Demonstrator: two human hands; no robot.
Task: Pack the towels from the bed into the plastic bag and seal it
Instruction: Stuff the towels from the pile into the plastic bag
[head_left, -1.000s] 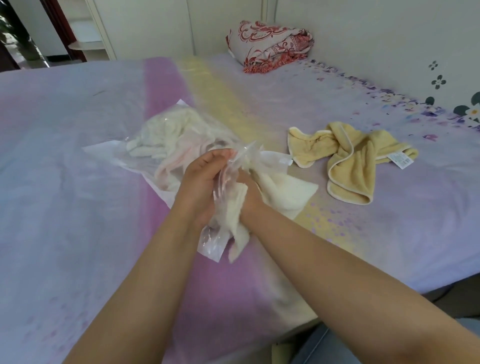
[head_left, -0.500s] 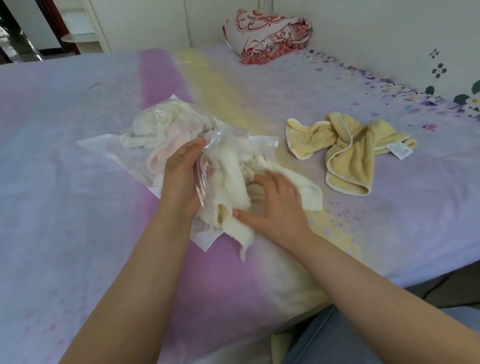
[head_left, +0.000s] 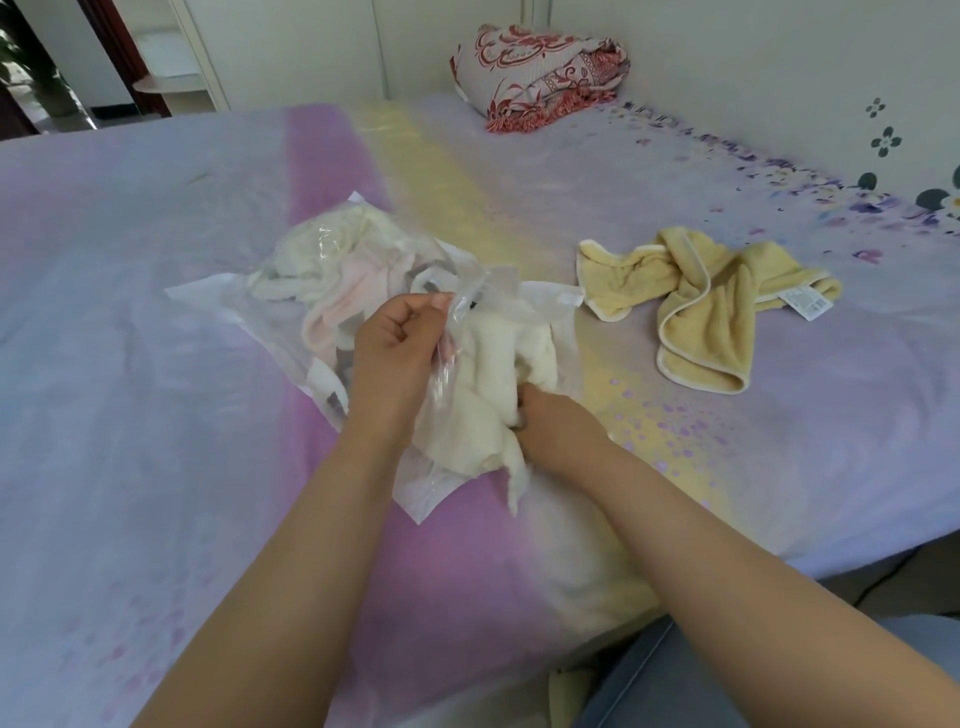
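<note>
A clear plastic bag (head_left: 249, 306) lies on the bed with white and pale pink towels (head_left: 332, 270) inside. My left hand (head_left: 400, 348) pinches the bag's open upper lip and holds it up. A cream towel (head_left: 493, 384) sits half in the mouth, one corner hanging out toward me. My right hand (head_left: 550, 426) grips this towel at the bag's mouth, its fingers buried in the cloth. A yellow towel (head_left: 711, 306) with a white label lies loose on the bed to the right, apart from the bag.
The bed (head_left: 130, 415) has a purple, pink and yellow sheet, and its front edge runs just below my arms. A folded red-patterned quilt (head_left: 540, 73) rests at the far end by the wall. The wall runs along the right side.
My right hand has moved from flat on top of the cream towel to gripping it lower down at the mouth. My left hand has lifted the bag's lip a little higher.
</note>
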